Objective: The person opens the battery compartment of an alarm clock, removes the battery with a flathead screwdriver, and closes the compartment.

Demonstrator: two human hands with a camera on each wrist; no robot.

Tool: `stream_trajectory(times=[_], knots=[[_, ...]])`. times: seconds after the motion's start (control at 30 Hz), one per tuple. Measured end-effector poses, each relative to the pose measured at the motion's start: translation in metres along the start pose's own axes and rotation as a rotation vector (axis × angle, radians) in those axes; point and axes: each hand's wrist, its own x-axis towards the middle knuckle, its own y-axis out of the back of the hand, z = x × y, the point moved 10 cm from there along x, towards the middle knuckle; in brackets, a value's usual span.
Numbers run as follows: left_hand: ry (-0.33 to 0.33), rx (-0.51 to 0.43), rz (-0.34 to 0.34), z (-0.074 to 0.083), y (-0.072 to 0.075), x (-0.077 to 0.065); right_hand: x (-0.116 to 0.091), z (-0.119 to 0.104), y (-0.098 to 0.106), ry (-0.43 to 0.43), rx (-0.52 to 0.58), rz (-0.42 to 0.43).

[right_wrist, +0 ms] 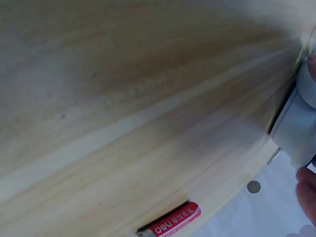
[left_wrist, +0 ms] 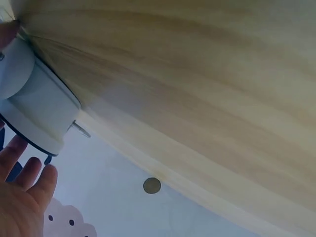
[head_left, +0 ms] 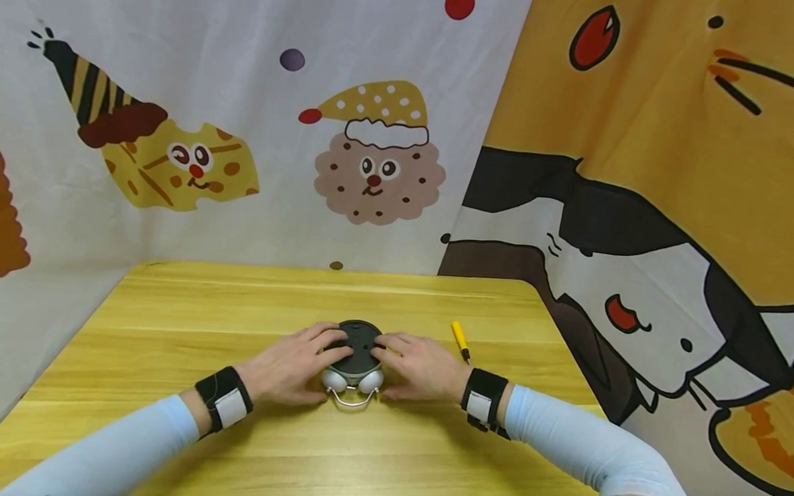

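Observation:
A twin-bell alarm clock (head_left: 356,359) lies on the table with its round black back up and its two pale bells and wire handle toward me. My left hand (head_left: 297,359) holds its left side, fingertips on the back and thumb by the bell. From the other side my right hand (head_left: 424,367) holds it likewise, fingertips at the right part of the back. The left wrist view shows the clock's white body (left_wrist: 42,98) between thumb and fingers, with a small metal leg (left_wrist: 80,130) sticking out.
A yellow-handled screwdriver (head_left: 460,338) lies right of the right hand on the wooden table (head_left: 288,461). In the right wrist view a red battery (right_wrist: 173,220) lies on the table; the right hand hides it in the head view. A printed cloth (head_left: 248,11) hangs behind.

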Motion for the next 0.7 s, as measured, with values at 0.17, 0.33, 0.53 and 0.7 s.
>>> stream_trajectory(times=[0.17, 0.33, 0.53, 0.7], knots=[[-0.011, -0.032, -0.010, 0.0028, -0.0028, 0.0034, 0.0005, 0.0029, -0.0067, -0.055, 0.049, -0.034], [-0.007, -0.050, -0.017, 0.0029, -0.0022, 0.0053, 0.0021, 0.0030, -0.0081, -0.068, 0.052, -0.048], [0.000, -0.065, -0.041, -0.0005, -0.0054, 0.0058, 0.0028, 0.0035, -0.0077, -0.046, 0.031, -0.037], [0.000, -0.065, -0.047, -0.0041, -0.0083, 0.0060, 0.0046, 0.0036, -0.0055, -0.020, -0.001, 0.000]])
